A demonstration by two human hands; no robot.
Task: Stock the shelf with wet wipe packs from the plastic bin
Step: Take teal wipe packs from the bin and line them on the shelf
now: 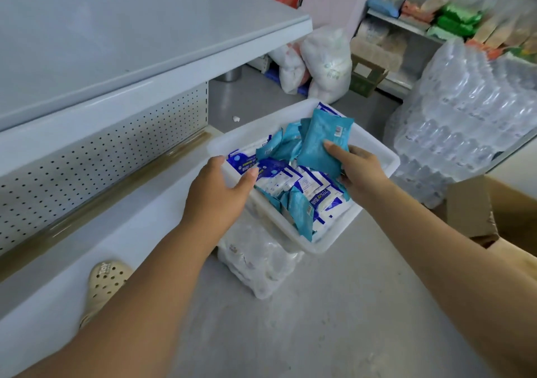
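A white plastic bin (374,152) sits on a shrink-wrapped bottle pack at centre and holds several teal and blue-white wet wipe packs (296,183). My right hand (359,171) grips one teal wet wipe pack (322,142), held upright just above the bin's contents. My left hand (220,191) clasps the bin's near-left rim, thumb inside. The white shelf (122,43) runs along the left, its upper board bare; a lower board (96,232) lies beneath it in front of a perforated back panel.
Shrink-wrapped water bottle packs (465,110) are stacked at right, with another pack (258,264) under the bin. An open cardboard box (494,212) stands at far right. White bags (322,61) lie behind. A beige clog (106,281) shows by the lower shelf.
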